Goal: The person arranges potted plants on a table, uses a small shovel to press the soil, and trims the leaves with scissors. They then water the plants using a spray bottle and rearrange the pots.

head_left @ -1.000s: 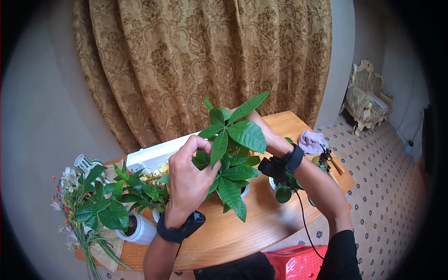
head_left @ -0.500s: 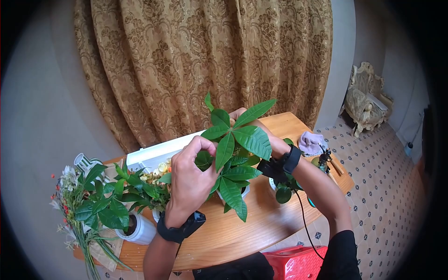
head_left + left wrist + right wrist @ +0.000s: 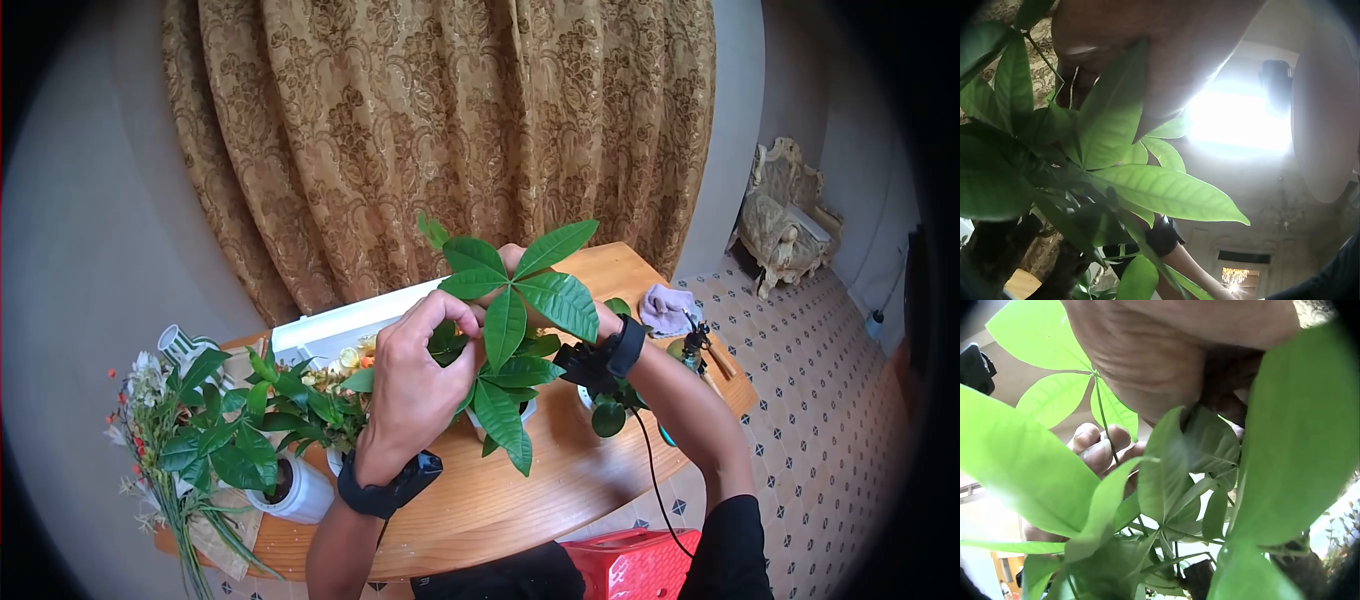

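A potted plant with broad green leaves (image 3: 555, 300) stands between the two hands. My left hand (image 3: 412, 375) is at its left side, thumb and forefinger curled together at a thin stem. In the right wrist view, the left fingertips (image 3: 1094, 447) lie around a leaf stalk. Behind the top leaves is my right hand (image 3: 512, 262), largely covered; its palm side (image 3: 1147, 356) fills the top of the right wrist view, and its fingertips are in shadow. The white pot (image 3: 527, 412) is partly hidden under the lower leaves.
On the wooden table (image 3: 500, 510) stand another potted plant (image 3: 303, 493) and a flower bunch (image 3: 145, 385) at left, with a white tray (image 3: 350, 316) behind. At right are a small potted plant (image 3: 607, 418) and a purple cloth (image 3: 668, 308). A red stool (image 3: 640, 568) is below.
The top leaf cluster has shifted right and slightly down, while the small upper shoot has tipped left. My left hand has moved slightly right; more of my right hand's back shows behind the leaves.
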